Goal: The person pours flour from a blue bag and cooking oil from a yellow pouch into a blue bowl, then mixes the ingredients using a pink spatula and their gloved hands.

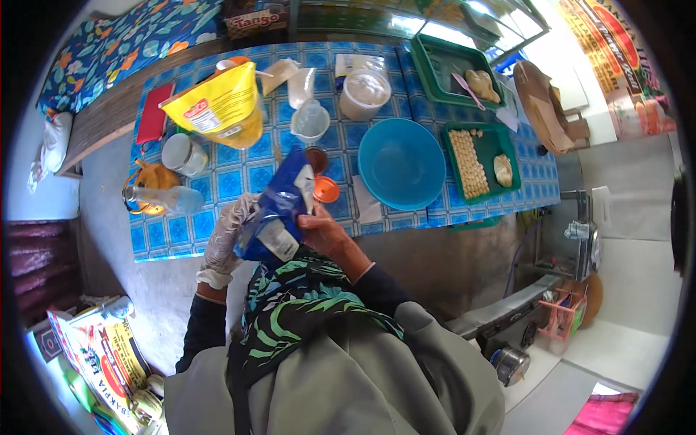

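A blue plastic packet (274, 206) with a pale label is held tilted over the table's near edge. My left hand (230, 233), in a thin whitish glove, is closed on its left side. My bare right hand (332, 235) pinches its right side. Just beyond the packet stand a small orange cup (325, 190) and a small brown-red bowl (316, 159), partly covered by the packet. Farther back are a clear plastic cup (311, 125) and a large yellow pouch (223, 109). To the right sits a turquoise basin (401, 165); no contents show in it.
A green tray (453, 190) holds rows of small dough balls and a dough lump. Another green tray (428, 83) behind it holds dough and a pink utensil. A white tub (365, 98), lidded jar (181, 155), glass bottle (168, 197) and red book (154, 114) stand about the blue checked tablecloth (254, 176).
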`<state>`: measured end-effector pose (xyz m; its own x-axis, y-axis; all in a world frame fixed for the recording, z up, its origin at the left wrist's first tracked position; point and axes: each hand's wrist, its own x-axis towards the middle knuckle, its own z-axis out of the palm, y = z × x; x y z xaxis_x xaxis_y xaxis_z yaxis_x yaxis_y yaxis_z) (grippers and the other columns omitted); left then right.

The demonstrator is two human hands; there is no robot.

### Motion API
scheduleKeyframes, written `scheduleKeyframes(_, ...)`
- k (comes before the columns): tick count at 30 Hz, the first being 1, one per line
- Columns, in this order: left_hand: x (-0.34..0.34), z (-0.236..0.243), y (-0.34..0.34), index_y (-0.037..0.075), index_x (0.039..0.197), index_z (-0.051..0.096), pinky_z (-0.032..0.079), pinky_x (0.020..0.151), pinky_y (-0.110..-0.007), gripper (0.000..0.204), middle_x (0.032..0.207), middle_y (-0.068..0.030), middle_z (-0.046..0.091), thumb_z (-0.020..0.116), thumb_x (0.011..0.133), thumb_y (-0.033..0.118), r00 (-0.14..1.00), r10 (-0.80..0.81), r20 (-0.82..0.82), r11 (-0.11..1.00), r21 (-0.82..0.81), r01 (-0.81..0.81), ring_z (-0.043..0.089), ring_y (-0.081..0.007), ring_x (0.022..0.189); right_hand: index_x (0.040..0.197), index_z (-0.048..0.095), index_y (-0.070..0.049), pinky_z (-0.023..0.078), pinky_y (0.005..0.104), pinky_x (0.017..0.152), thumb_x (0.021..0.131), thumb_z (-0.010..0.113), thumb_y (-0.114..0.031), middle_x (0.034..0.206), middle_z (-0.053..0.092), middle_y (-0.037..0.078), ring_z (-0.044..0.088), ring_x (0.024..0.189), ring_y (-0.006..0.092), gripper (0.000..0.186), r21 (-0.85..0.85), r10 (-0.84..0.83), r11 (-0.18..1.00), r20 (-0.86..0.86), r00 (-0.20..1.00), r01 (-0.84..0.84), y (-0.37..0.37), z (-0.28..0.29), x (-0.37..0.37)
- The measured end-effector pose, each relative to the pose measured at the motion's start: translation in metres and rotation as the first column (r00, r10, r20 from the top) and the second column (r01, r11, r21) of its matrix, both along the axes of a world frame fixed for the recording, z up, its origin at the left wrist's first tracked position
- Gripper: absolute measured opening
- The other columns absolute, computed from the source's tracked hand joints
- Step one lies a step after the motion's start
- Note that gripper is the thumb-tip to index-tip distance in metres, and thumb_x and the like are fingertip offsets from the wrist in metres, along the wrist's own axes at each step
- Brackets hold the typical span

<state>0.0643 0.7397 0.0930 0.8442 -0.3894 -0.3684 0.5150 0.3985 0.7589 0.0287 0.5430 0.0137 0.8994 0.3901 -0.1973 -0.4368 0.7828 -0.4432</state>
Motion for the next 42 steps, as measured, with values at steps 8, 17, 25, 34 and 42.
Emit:
scheduleKeyframes(8, 0.008, 0.022, -0.124, -0.004, 0.107, 0.065, 0.047, 0.084, -0.023, 0.036, 0.097, -0.0031, 0.066, 0.05, 0.1, 0.027, 0.942, -0.277, 0.19, 0.956, 0.151, 0.251, 0.059, -0.0063, 0.09, 0.139, 0.033, -0.007, 0.039, 0.0462, 0.105, 0.069, 0.07, -0.001, 0.128, 0.053, 0.011, 0.051, 0.12, 0.0306, 0.079, 0.21, -0.378, 0.905, -0.006, 0.926, 0.371, -0.098, 0.019, -0.032)
scheduleKeyframes(17, -0.031, -0.005, -0.243, 0.001, 0.147, 0.023, 0.036, 0.101, -0.032, 0.07, 0.129, -0.0062, 0.048, 0.06, 0.094, 0.028, 0.932, -0.211, 0.294, 0.975, 0.125, 0.182, 0.046, -0.0154, 0.118, 0.13, 0.046, -0.002, 0.046, 0.0442, 0.099, 0.072, 0.07, -0.002, 0.119, 0.059, 0.009, 0.057, 0.112, 0.0274, 0.063, -0.307, -0.686, 0.638, 0.19, 0.702, 0.706, -0.227, 0.038, -0.069)
scheduleKeyframes(25, -0.051, -0.049, -0.337, 0.009, 0.14, 0.034, 0.033, 0.104, -0.032, 0.07, 0.134, -0.003, 0.047, 0.072, 0.085, 0.03, 0.972, -0.23, -0.052, 0.883, -0.431, 0.186, 0.044, -0.0144, 0.122, 0.115, 0.053, 0.002, 0.053, 0.032, 0.078, 0.069, 0.075, 0.001, 0.103, 0.063, 0.009, 0.063, 0.089, 0.0199, 0.051, -0.772, -0.749, 0.212, 0.266, 0.607, 0.6, -0.263, 0.05, -0.057)
scheduleKeyframes(34, -0.045, -0.069, -0.369, 0.01, 0.124, 0.053, 0.046, 0.09, -0.028, 0.042, 0.114, 0.0019, 0.06, 0.068, 0.089, 0.027, 0.973, -0.154, -0.173, 0.805, -0.593, 0.022, 0.057, -0.0096, 0.101, 0.105, 0.057, 0.005, 0.052, 0.0316, 0.076, 0.073, 0.08, -0.017, 0.098, 0.065, 0.014, 0.064, 0.085, 0.0202, 0.045, -0.886, -0.455, -0.145, 0.455, 0.766, 0.441, -0.268, 0.072, -0.022)
scheduleKeyframes(42, -0.025, -0.071, -0.354, 0.008, 0.128, 0.05, 0.044, 0.097, -0.031, 0.046, 0.122, -0.0017, 0.058, 0.068, 0.089, 0.023, 0.975, -0.158, -0.157, 0.795, -0.605, 0.031, 0.055, -0.0133, 0.111, 0.111, 0.055, 0.002, 0.049, 0.0274, 0.06, 0.08, 0.075, -0.027, 0.091, 0.062, 0.009, 0.059, 0.074, 0.0144, 0.047, -0.937, -0.394, -0.009, 0.324, 0.86, 0.349, -0.276, 0.072, -0.018)
